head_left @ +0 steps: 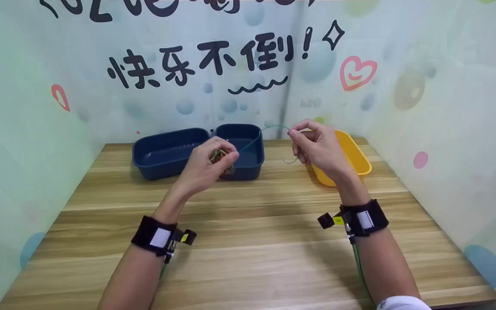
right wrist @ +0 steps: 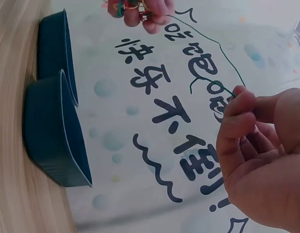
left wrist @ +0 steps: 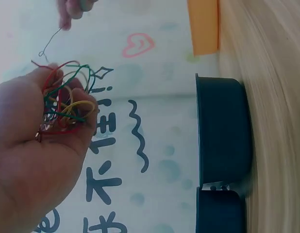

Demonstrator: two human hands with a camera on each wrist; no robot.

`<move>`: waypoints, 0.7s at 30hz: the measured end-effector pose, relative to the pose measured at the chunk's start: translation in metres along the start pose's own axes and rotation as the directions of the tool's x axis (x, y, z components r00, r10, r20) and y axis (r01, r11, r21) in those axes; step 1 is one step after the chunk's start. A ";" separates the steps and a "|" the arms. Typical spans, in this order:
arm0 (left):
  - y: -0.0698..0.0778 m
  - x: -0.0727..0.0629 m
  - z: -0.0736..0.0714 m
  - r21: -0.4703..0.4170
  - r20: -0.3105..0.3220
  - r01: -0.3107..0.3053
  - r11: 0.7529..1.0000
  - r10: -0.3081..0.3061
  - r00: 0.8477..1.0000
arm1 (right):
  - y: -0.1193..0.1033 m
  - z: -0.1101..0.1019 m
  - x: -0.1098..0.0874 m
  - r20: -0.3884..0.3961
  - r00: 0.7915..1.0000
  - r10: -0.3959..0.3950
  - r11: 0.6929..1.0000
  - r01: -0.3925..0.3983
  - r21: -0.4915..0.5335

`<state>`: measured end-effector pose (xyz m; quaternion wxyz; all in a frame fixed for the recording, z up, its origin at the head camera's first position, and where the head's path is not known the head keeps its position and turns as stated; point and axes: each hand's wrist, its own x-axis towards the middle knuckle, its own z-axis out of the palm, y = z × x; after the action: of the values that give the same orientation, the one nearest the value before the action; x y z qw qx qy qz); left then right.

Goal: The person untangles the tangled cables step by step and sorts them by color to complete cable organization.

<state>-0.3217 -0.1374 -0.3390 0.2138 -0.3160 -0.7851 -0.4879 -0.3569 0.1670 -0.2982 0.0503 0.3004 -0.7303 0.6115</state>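
L hand (head_left: 203,168), fingers curled round red/green/yellow wire tangle (left wrist: 67,106), is above worktop (head_left: 230,241), nr navy bins (head_left: 252,172). R hand (head_left: 323,148), nr yellow bin (head_left: 325,178), pinches green wire (right wrist: 219,43) btwn thumb & fingers; wire runs slack across to L hand, free end curling loose. Bins stand on worktop.

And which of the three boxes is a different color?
The yellow box, farthest right and partly hidden behind the right hand in the head view. The left box and the middle box are both dark blue.
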 end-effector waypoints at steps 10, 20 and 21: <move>0.031 0.000 -0.014 -0.018 -0.226 0.058 0.998 -0.061 0.972 | -0.003 -0.019 -0.008 0.218 0.973 0.082 0.961 -0.019 -0.277; 0.031 -0.003 -0.013 -0.018 -0.055 0.106 0.994 -0.107 0.993 | -0.003 -0.025 -0.005 0.031 0.982 0.184 0.970 -0.176 -0.170; 0.031 -0.003 -0.014 -0.018 -0.053 0.110 0.994 -0.110 0.992 | -0.002 -0.028 -0.005 0.001 0.984 0.180 0.975 -0.178 -0.136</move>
<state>-0.2971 -0.1404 -0.3155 0.2051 -0.2607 -0.7915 -0.5133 -0.3601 0.1941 -0.2912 0.0101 0.2334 -0.7945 0.5605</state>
